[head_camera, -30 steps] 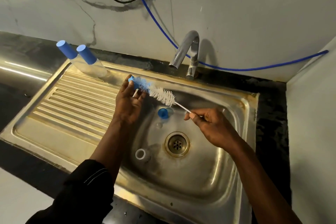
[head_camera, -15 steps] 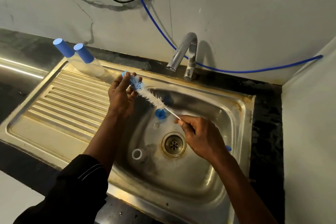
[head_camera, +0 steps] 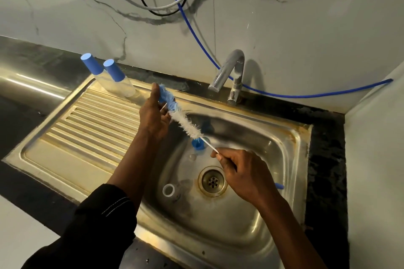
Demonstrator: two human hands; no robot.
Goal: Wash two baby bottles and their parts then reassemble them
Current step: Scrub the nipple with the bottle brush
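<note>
Left hand [head_camera: 154,116], right hand [head_camera: 240,172] (fingers curled)

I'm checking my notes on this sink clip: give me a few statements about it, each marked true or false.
1. The right hand pinches the thin handle of the brush. True.
2. Both bottles lie in the basin. False: they stand on the draining board, blue caps on.
3. Water is pouring from the tap. False: no stream shows under the spout.
4. A white ring lies in the basin, left of the drain. True.
5. The left hand holds the blue bristled end of the brush. True.
</note>
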